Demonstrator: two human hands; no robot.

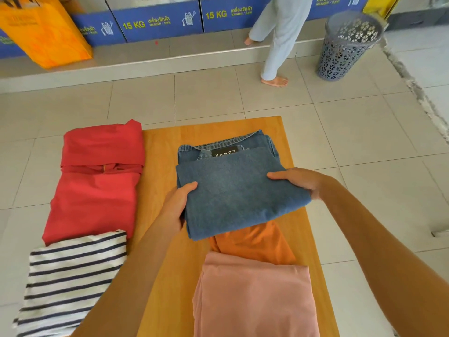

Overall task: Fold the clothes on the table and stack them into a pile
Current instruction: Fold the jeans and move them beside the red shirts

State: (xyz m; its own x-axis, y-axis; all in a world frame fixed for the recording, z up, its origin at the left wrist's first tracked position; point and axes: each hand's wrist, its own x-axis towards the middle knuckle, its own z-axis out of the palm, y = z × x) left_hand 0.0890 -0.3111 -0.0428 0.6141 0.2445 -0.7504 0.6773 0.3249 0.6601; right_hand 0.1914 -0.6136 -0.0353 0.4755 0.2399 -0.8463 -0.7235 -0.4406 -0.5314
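- Bottom of frame: a pink garment (255, 300) and a striped shirt (70, 280) lie on the wooden table (165, 239).
- Centre: the left hand (176, 203) and right hand (300, 180) grip the sides of the folded jeans (238, 190) (label reads HANDY), which overlap an orange garment (255, 242).
- Left: a red garment (97, 181).
- Upper right: a grey basket (347, 45).

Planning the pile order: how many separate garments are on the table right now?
5: red garment far left; striped shirt near left; folded blue denim jeans centre, held by both hands; orange garment partly under them; pink garment nearest. Others may be hidden.

Folded jeans (233, 190) are coarse matt denim; the bench (170, 142) smooth, faintly glossy wood; the basket (345, 49), upper right, perforated grey plastic.
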